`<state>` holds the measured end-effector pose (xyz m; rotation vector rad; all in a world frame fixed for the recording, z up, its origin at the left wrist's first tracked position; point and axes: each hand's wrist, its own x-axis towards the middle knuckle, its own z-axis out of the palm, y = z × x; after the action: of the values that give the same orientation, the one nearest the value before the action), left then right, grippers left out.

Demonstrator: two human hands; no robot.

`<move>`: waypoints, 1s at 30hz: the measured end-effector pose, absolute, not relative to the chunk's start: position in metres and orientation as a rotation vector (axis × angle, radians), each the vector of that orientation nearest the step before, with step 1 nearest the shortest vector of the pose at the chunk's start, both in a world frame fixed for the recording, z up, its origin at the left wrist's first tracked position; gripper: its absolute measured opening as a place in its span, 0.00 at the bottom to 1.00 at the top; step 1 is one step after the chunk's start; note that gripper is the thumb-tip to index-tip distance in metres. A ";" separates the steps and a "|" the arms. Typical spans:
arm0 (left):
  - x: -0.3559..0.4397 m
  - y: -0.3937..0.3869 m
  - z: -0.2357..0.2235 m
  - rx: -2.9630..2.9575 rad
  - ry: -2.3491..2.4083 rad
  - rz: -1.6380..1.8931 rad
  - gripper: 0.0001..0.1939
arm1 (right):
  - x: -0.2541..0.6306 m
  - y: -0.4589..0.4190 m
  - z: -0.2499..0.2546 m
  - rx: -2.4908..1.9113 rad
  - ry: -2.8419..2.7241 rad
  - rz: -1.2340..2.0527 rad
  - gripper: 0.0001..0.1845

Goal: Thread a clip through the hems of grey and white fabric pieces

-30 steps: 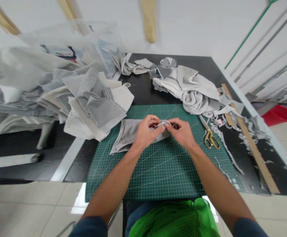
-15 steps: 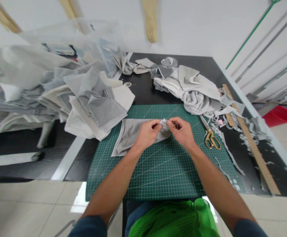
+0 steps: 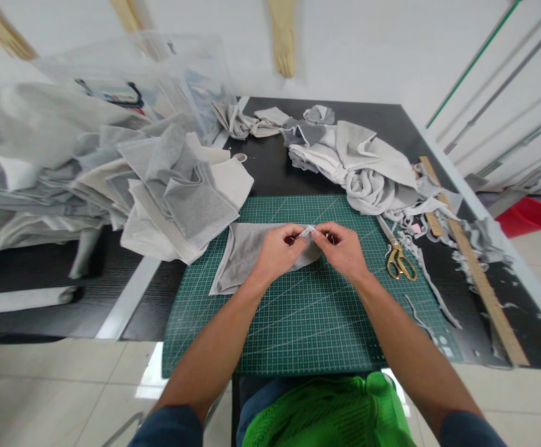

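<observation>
A grey piece of fabric (image 3: 245,254) lies on the green cutting mat (image 3: 298,316). My left hand (image 3: 277,251) and my right hand (image 3: 342,248) meet over its right end. Both pinch a small bunched bit of the cloth (image 3: 308,232) between fingers and thumbs. The fingers of both hands are curled closed on it. The rest of the piece trails flat to the left.
A big heap of grey and white fabric pieces (image 3: 112,180) fills the left. Another crumpled pile (image 3: 358,164) lies behind the mat. Gold-handled scissors (image 3: 397,257) and a wooden ruler (image 3: 473,261) lie to the right, among scraps. A red bucket (image 3: 526,217) stands on the floor.
Both hands have closed in slightly on the bunched cloth end and lowered a little toward the mat. The fabric piece stays in place.
</observation>
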<state>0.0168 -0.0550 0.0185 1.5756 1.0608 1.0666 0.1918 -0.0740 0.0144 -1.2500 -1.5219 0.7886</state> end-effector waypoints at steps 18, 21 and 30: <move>0.016 -0.046 0.005 1.355 0.988 1.121 0.11 | 0.205 -0.068 0.012 -1.337 -1.414 1.085 0.13; 0.016 -0.047 0.006 1.313 0.970 1.144 0.11 | 0.214 -0.066 0.018 -1.381 -1.553 0.956 0.13; 0.019 -0.050 0.008 1.215 0.961 1.121 0.11 | 0.214 -0.069 0.013 -1.337 -1.751 0.665 0.31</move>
<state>0.0186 -0.0500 0.0076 1.2153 0.9615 1.1212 0.2140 -0.0694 0.0131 -1.3370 -1.7514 0.6649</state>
